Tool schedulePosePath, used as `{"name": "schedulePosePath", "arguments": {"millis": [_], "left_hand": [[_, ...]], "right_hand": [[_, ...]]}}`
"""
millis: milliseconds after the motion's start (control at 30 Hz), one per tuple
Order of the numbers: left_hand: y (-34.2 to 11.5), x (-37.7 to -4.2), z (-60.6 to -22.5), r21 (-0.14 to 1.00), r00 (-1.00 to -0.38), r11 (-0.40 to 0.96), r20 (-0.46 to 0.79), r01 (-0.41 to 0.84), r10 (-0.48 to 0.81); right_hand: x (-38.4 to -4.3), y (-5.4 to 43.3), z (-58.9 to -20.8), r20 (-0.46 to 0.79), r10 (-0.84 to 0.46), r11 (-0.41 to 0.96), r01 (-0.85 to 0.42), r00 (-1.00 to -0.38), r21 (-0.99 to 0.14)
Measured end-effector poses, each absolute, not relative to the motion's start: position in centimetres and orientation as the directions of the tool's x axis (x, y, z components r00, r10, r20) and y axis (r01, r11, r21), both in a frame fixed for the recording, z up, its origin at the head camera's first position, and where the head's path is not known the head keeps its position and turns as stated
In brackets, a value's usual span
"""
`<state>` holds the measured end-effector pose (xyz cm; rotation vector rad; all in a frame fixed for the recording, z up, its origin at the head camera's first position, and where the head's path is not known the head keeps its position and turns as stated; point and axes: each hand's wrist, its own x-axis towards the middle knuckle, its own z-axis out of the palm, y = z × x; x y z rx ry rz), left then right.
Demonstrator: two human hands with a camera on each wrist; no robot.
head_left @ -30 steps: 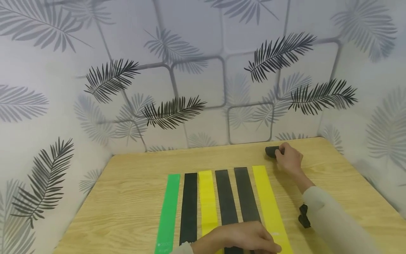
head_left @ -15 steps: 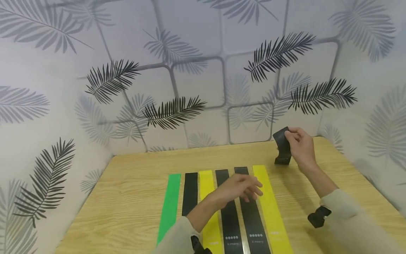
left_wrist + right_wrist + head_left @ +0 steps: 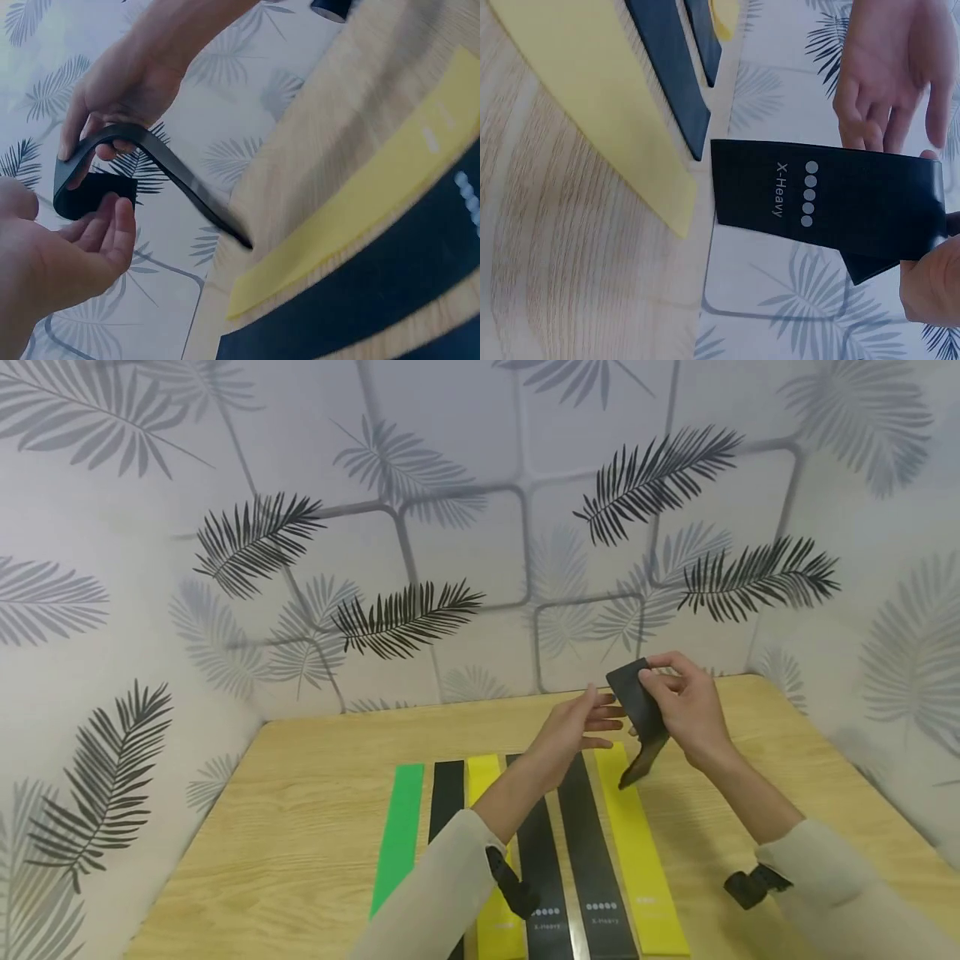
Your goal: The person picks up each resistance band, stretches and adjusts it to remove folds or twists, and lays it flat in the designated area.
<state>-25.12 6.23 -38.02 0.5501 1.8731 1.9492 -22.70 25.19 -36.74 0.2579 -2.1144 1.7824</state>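
A black resistance band point(image 3: 639, 700), marked X-Heavy in white in the right wrist view point(image 3: 810, 195), hangs bent in the air over the table's back right. My right hand point(image 3: 690, 710) pinches its upper part between thumb and fingers. From the left, my left hand point(image 3: 558, 739) reaches up to it with fingers extended. In the left wrist view the left hand's fingertips point(image 3: 112, 217) are right at the band's curled end, and the thumb stands apart. The band's loose end slants down above the far end of the right-hand yellow band point(image 3: 648, 877).
Flat bands lie side by side on the wooden table point(image 3: 262, 827): a green band point(image 3: 397, 827), a yellow band point(image 3: 483, 768) and several black ones, such as the black band point(image 3: 588, 843) beside the right-hand yellow one. Leaf-patterned wall covering point(image 3: 465, 652) stands behind the table.
My right hand has lifted the black band off the table's back right and brought it left. My left hand has risen from the front of the bands to beside it.
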Motion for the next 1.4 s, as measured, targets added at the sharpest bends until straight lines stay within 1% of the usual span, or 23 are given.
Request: {"name": "schedulePosePath", "arguments": {"millis": [67, 133, 267, 400, 533, 667, 867, 967, 1133, 1267, 1400], "left_hand": [[6.8, -25.6, -37.5, 0.992, -0.859, -0.115, 0.014, -0.052, 0.511], [7.4, -26.1, -37.1, 0.980, -0.880, -0.180, 0.007, -0.089, 0.474], [8.6, -26.6, -36.7, 0.963, -0.921, -0.248, 0.002, -0.102, 0.389], [9.2, -26.8, -36.6, 0.965, -0.935, -0.250, 0.011, -0.083, 0.355], [9.5, -26.9, -36.9, 0.968, -0.935, -0.241, 0.020, -0.071, 0.354], [9.8, -27.0, -37.1, 0.969, -0.937, -0.240, 0.026, -0.062, 0.348], [10.4, -27.2, -37.1, 0.969, -0.948, -0.241, 0.020, -0.060, 0.316], [10.7, -27.3, -37.1, 0.967, -0.953, -0.243, 0.002, -0.075, 0.304], [10.9, -27.7, -37.7, 0.965, -0.950, -0.228, -0.053, -0.128, 0.307], [11.1, -27.9, -38.4, 0.960, -0.938, -0.215, -0.101, -0.179, 0.331], [11.6, -27.8, -38.9, 0.958, -0.927, -0.208, -0.113, -0.197, 0.357]], "right_hand": [[-22.3, 24.9, -36.5, 0.384, 0.066, 0.190, -0.366, -0.921, -0.911], [-22.0, 24.9, -36.3, 0.374, 0.049, 0.195, -0.358, -0.926, -0.913], [-21.2, 25.1, -36.1, 0.311, 0.050, 0.174, -0.298, -0.949, -0.938], [-20.4, 25.8, -36.5, 0.219, 0.025, 0.126, -0.214, -0.975, -0.969], [-19.5, 26.6, -37.1, 0.155, -0.022, 0.113, -0.156, -0.988, -0.981], [-18.4, 27.6, -37.6, 0.095, -0.066, 0.136, -0.104, -0.993, -0.985], [-16.4, 29.2, -38.8, 0.029, -0.127, 0.213, -0.056, -0.991, -0.975], [-15.4, 30.0, -39.6, -0.028, -0.182, 0.234, -0.016, -0.983, -0.972], [-14.1, 31.3, -41.0, -0.137, -0.301, 0.183, 0.084, -0.944, -0.980], [-13.5, 32.3, -41.9, -0.196, -0.367, 0.162, 0.145, -0.909, -0.976], [-13.1, 33.4, -42.6, -0.237, -0.417, 0.168, 0.181, -0.878, -0.969]]}}
